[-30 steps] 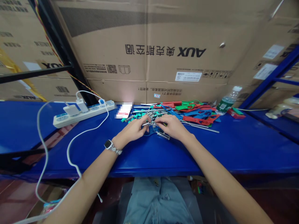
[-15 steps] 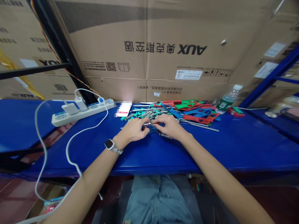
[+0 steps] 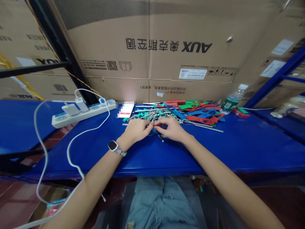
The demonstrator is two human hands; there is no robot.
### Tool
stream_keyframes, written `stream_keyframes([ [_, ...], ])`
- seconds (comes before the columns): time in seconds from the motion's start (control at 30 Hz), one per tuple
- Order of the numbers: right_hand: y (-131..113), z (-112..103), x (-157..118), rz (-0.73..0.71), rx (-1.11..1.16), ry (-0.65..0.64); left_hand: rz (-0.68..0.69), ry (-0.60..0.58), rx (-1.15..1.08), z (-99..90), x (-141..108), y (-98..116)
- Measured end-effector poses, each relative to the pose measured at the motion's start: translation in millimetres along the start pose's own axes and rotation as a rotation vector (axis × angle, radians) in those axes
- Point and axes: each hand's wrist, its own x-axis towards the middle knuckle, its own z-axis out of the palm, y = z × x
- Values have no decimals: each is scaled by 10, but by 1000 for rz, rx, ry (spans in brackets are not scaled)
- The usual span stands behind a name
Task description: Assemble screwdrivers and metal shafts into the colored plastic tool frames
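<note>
My left hand (image 3: pixel 138 129), with a watch (image 3: pixel 113 146) on the wrist, is closed in a pinch. My right hand (image 3: pixel 174 128) pinches too, and the fingertips of both meet in front of the pile. What they grip is small and mostly hidden by the fingers. Below the right fingers shows a small dark piece with a silvery end (image 3: pixel 161 138). A thin metal rod end (image 3: pixel 125 124) sticks out left of my left hand. Just behind the hands lies a heap of thin metal parts with green ends (image 3: pixel 156 113).
Red (image 3: pixel 202 119), blue and green flat plastic pieces lie right of the heap. A green-labelled bottle (image 3: pixel 230 103) stands beside a small red box (image 3: pixel 240 113). At left, a white power strip (image 3: pixel 85 113) trails cables across the blue table (image 3: pixel 214 152). Large cartons (image 3: pixel 166 19) rise behind.
My fingertips have come closer together. The silvery piece that showed between them is now covered, and the piece beneath my right hand has shifted left and hangs differently.
</note>
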Motion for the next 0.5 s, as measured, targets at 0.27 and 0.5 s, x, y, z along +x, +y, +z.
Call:
stream_keyframes([
  [0.27, 17, 10, 1, 75, 101, 51, 247, 61, -161, -19, -15, -30],
  [0.5, 14, -10, -7, 18, 27, 82, 268, 94, -219, -7, -40, -86],
])
